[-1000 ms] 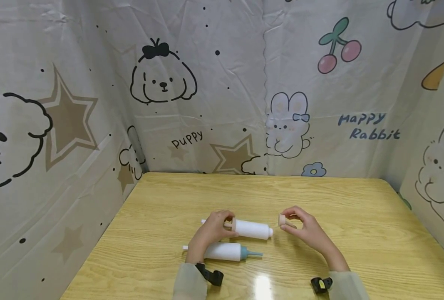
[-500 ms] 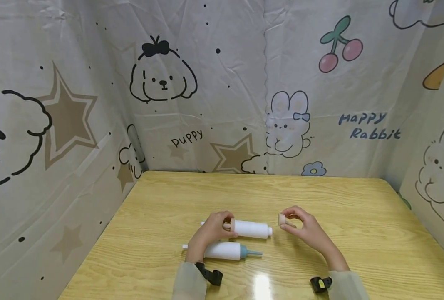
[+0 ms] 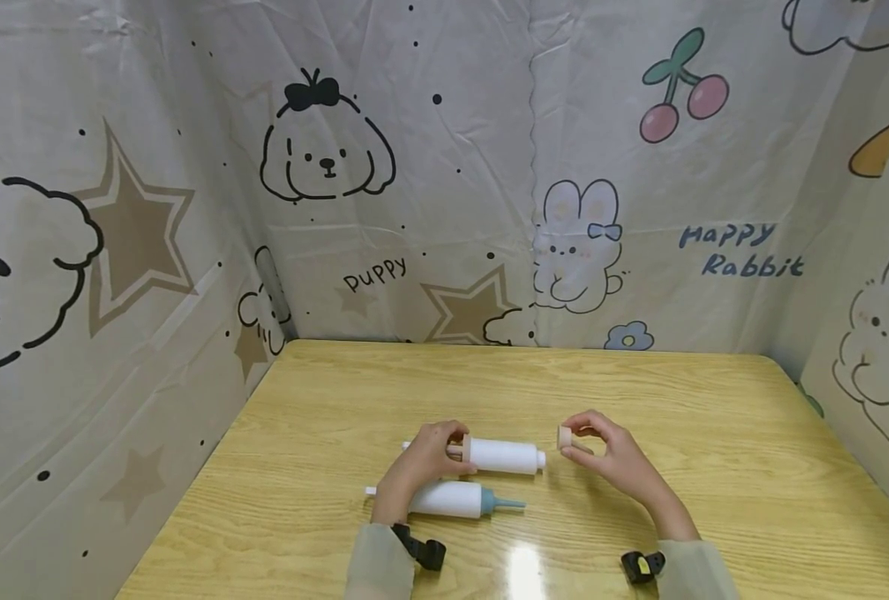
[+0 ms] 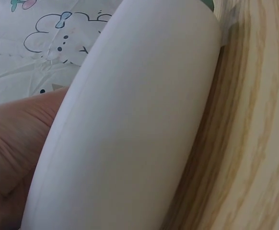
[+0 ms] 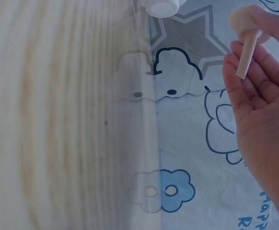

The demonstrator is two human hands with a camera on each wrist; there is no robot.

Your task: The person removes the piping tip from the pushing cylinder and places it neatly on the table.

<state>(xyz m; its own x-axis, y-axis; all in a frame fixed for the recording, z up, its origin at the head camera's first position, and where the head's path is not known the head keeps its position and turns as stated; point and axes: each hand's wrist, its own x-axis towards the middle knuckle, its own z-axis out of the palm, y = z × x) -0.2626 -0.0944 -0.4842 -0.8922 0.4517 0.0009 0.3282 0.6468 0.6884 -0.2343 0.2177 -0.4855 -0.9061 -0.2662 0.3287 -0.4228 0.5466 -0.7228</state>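
Note:
A white tube-shaped bottle [image 3: 502, 456] lies lengthwise with its narrow white neck [image 3: 541, 460] facing right. At its left end my left hand [image 3: 431, 452] pinches a beige collar [image 3: 467, 450], from which a thin beige stem runs back under the fingers. My right hand [image 3: 613, 450] holds a beige nozzle cap [image 3: 565, 438] by thumb and fingertips, a short gap from the neck. Its thin spout [image 5: 246, 57] points toward the palm in the right wrist view. Nearer the body lies a second white bottle [image 3: 446, 499] with a teal nozzle [image 3: 498, 502], partly behind the left wrist.
The wood-grain table [image 3: 714, 467] spreads around both bottles. Printed cloth [image 3: 444, 167] hangs behind it and at both sides. The second bottle's white body [image 4: 130, 120] fills much of the left wrist view. Each wrist wears a black camera strap.
Both hands and the bottles hold nearly the same places. The head view has shifted very slightly.

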